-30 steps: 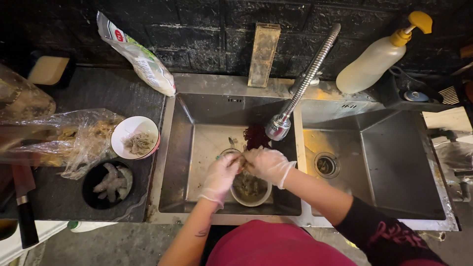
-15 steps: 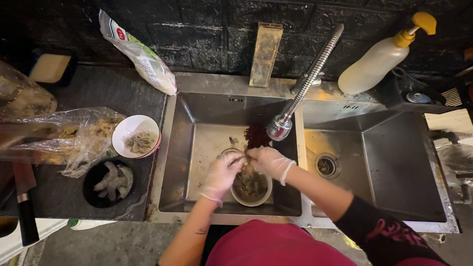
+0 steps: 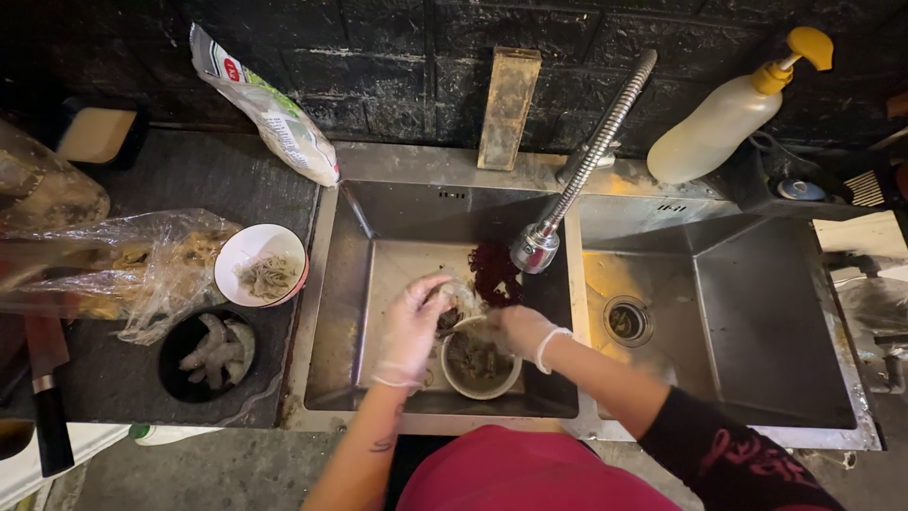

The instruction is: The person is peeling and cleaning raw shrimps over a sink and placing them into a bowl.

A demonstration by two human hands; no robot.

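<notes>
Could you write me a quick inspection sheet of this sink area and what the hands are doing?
Surface: double steel sink set in a dark counter.
Job's things: bowl of shrimp in the left basin.
Clutter: white bowl, black bowl, plastic bags, soap pump bottle, knife.
Hands: gloved left hand and right hand grip a small piece over the bowl.
Cables: nothing seen.
Surroundings: dark brick wall, spring faucet.
</notes>
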